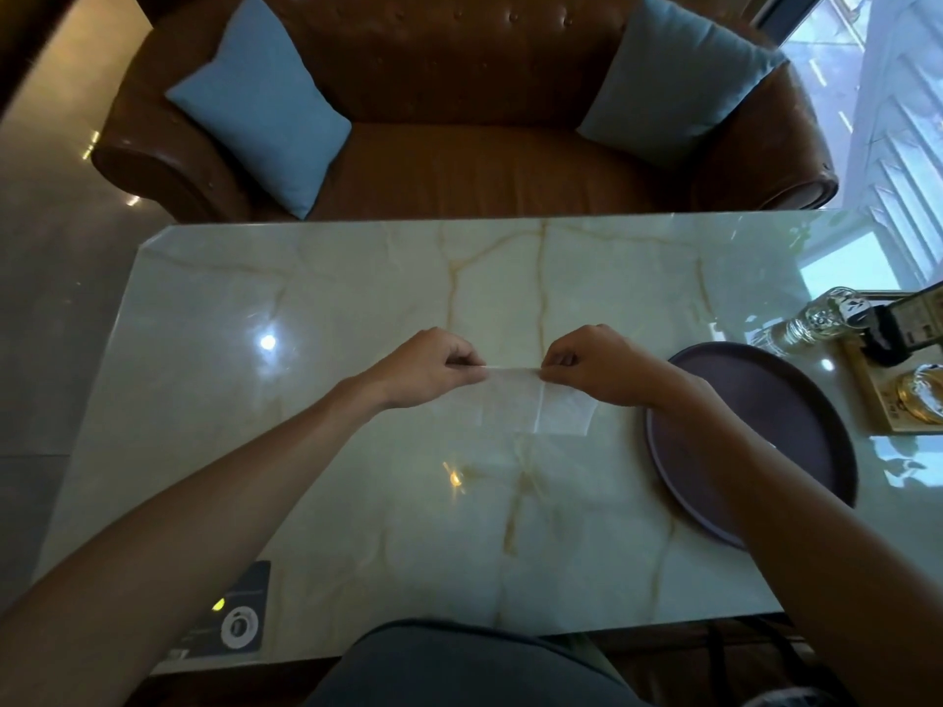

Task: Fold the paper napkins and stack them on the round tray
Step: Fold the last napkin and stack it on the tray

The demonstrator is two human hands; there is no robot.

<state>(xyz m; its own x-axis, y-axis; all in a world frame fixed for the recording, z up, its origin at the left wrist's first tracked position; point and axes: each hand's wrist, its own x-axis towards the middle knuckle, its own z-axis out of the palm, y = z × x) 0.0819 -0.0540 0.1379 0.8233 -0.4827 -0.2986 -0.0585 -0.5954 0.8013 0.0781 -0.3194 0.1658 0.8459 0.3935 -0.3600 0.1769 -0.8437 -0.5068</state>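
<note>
A thin white paper napkin (536, 405) lies on the marble table (306, 349) in the middle, with creases showing in it. My left hand (428, 367) pinches its far left corner and my right hand (592, 362) pinches its far right corner, the far edge lifted taut between them. The round dark tray (806, 431) sits to the right of the napkin, partly under my right forearm, and nothing lies on the part I can see.
At the right edge stands a wooden caddy (877, 400) with a glass bottle (816, 313) and dark containers. A dark card with a white ring (240, 625) lies at the near left corner. A brown leather sofa (459, 94) with two blue cushions faces me.
</note>
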